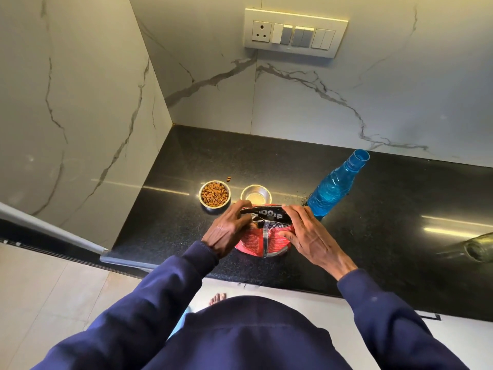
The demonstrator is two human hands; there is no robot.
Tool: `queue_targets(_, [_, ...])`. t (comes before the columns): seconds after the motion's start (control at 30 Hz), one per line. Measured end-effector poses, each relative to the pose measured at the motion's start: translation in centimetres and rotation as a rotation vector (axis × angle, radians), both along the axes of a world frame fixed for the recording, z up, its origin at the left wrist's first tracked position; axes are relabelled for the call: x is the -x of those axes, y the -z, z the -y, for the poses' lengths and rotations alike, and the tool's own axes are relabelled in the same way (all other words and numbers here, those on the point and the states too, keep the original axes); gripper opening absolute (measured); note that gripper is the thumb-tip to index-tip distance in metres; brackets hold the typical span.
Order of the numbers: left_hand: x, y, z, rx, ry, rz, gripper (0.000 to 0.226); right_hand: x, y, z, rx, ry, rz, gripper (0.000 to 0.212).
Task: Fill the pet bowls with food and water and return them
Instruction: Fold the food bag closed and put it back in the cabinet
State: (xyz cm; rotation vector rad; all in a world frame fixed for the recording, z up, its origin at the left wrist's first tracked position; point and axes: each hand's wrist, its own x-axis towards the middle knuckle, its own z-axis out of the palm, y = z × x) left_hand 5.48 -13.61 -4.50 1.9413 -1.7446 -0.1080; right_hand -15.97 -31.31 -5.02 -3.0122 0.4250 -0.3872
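A red pet food bag (262, 240) stands on the black counter (386, 236) near its front edge. My left hand (226, 231) grips the left end of the bag's folded black top, and my right hand (306, 236) grips the right end. Behind the bag, a small steel bowl (215, 194) is full of brown kibble. To its right a second steel bowl (256, 194) holds a little clear water; the bag hides its near rim. A blue plastic bottle (337, 182), uncapped, stands tilted at the right of the bowls.
A few loose kibble pieces (228, 178) lie behind the food bowl. A clear glass bottle (477, 248) lies at the counter's right edge. Marble walls close the left and back, with a switch panel (294, 32) above. My bare foot (218, 299) is on the floor below.
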Motion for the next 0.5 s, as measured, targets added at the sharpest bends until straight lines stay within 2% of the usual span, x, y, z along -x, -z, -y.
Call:
queue_targets(0.1, [0.3, 0.4, 0.0, -0.003, -0.046, -0.005, 0.022, 0.0, 0.4, -0.1, 0.011, 0.063, 0.019, 0.081])
queue_targets(0.27, [1.2, 0.0, 0.6, 0.061, -0.105, 0.015, 0.027, -0.5, 0.2, -1.1, 0.088, 0.038, 0.044, 0.045])
queue_targets(0.37, [1.4, 0.2, 0.6, 0.121, -0.217, 0.075, 0.03, -1.2, 0.6, -1.7, 0.061, 0.137, 0.07, 0.045])
queue_targets(0.43, [1.2, 0.5, 0.5, 0.128, -0.281, 0.111, 0.027, -1.5, 1.1, -2.0, -0.021, 0.166, 0.086, 0.038])
queue_targets(0.5, [1.1, 0.8, 0.8, 0.126, -0.287, 0.084, 0.022, -1.7, 1.6, -2.1, -0.191, 0.162, 0.114, 0.019])
